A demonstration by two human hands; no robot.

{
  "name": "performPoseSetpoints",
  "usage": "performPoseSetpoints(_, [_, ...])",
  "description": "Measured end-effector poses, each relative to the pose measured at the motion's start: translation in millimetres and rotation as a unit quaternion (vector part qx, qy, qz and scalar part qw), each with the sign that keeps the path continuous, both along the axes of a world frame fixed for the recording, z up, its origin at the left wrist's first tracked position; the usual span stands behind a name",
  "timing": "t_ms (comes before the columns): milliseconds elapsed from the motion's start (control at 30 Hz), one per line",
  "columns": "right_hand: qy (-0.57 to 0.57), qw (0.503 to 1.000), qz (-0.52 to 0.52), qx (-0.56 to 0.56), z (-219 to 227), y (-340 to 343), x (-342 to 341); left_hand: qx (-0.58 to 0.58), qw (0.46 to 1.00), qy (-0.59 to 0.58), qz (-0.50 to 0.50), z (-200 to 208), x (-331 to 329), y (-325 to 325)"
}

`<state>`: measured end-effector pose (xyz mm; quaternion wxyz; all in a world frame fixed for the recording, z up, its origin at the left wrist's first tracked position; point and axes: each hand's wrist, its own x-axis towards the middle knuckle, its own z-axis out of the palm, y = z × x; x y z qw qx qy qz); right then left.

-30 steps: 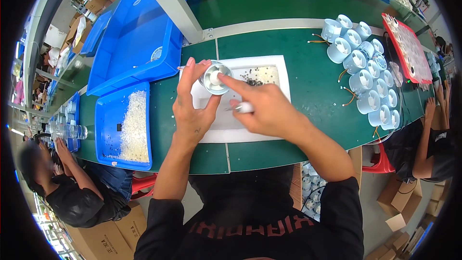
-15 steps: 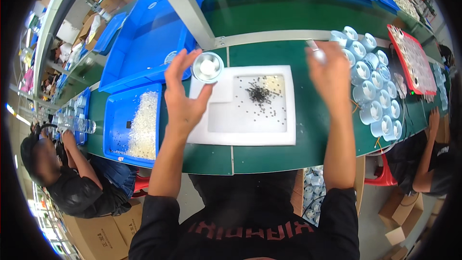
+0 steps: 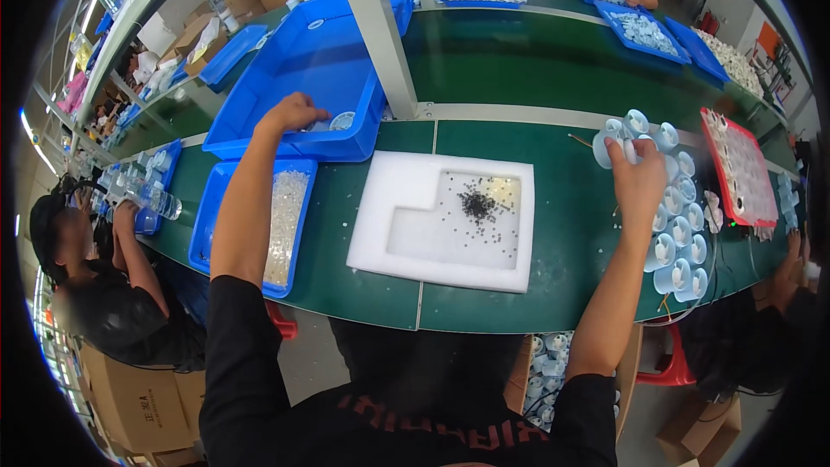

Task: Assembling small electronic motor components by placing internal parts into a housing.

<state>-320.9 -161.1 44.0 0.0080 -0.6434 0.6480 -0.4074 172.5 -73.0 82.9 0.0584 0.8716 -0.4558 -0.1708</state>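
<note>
The right grip (image 3: pixel 640 178) has a pale-blue cup (image 3: pixel 600 151) at its fingertips.

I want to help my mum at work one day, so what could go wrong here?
The right hand is at the crowded light-blue cups, so a bump might knock neighbours over. A thin wire sticks out near that hand and could get snagged. Loose black bits lie scattered in the white foam tray; a knock might spill them.
</note>
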Motion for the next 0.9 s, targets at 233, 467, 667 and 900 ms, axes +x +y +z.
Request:
performPoseSetpoints(233, [-0.366,0.891,0.224,0.145,12,18,31,0.006,0.989,-0.131,-0.071,-8,-11,-10])
performPoseSetpoints(467, [-0.499,0.676,0.404,0.363,-6,50,74,-0.363,0.871,0.108,-0.312,10,-178,54])
performPoseSetpoints(667, [-0.376,0.685,0.459,0.423,-11,73,95,-0.359,0.821,0.367,-0.251,-40,-216,69])
performPoseSetpoints(900, [-0.456,0.682,0.452,0.350,-7,40,76,-0.477,0.735,0.480,-0.029,-67,-195,72])
